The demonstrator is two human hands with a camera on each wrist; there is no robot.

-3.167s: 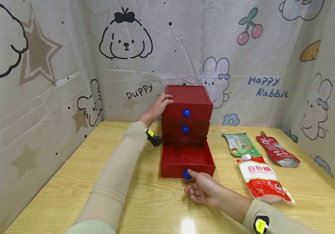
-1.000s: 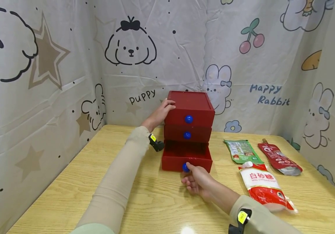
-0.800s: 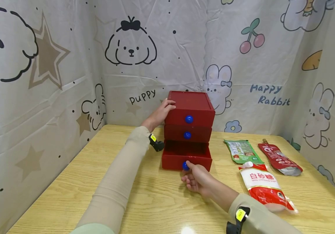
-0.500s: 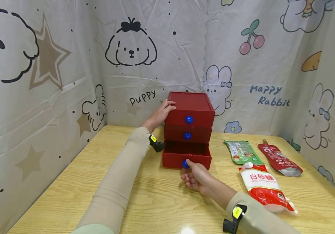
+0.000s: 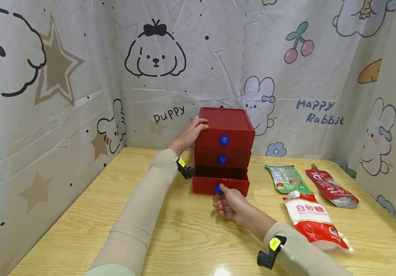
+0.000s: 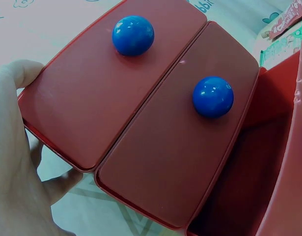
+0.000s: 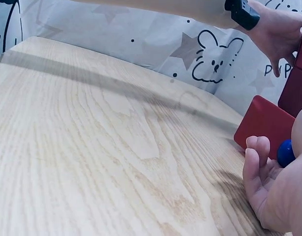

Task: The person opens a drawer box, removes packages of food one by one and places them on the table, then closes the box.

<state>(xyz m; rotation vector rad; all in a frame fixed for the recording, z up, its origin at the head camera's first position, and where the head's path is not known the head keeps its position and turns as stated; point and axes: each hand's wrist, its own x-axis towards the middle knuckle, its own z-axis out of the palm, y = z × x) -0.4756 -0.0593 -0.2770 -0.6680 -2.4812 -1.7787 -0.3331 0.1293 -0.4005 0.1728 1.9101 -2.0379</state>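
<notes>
A red cabinet (image 5: pixel 225 119) with three stacked drawers and blue knobs stands at the back middle of the table. Its bottom drawer (image 5: pixel 201 186) juts partway out, the interior mostly in shadow. My right hand (image 5: pixel 234 205) has thumb and index finger at that drawer's blue knob (image 5: pixel 219 189), pinching it, while the other fingers curl loosely below. At the cabinet's upper left edge rests my left hand (image 5: pixel 188 135), some fingers over the top and others against the side. In the left wrist view, the top drawer (image 6: pixel 92 98) and middle drawer (image 6: pixel 165 162) are flush.
On the right of the wooden table (image 5: pixel 91 214) lie a white and red sugar bag (image 5: pixel 313 218), a green packet (image 5: pixel 287 179) and a red spouted pouch (image 5: pixel 332 188). A printed curtain (image 5: pixel 184 46) surrounds the table on the back and sides.
The bottom drawer has slid further into the cabinet, with my right hand moving forward at its knob. My left hand stays on the cabinet's upper left edge.
</notes>
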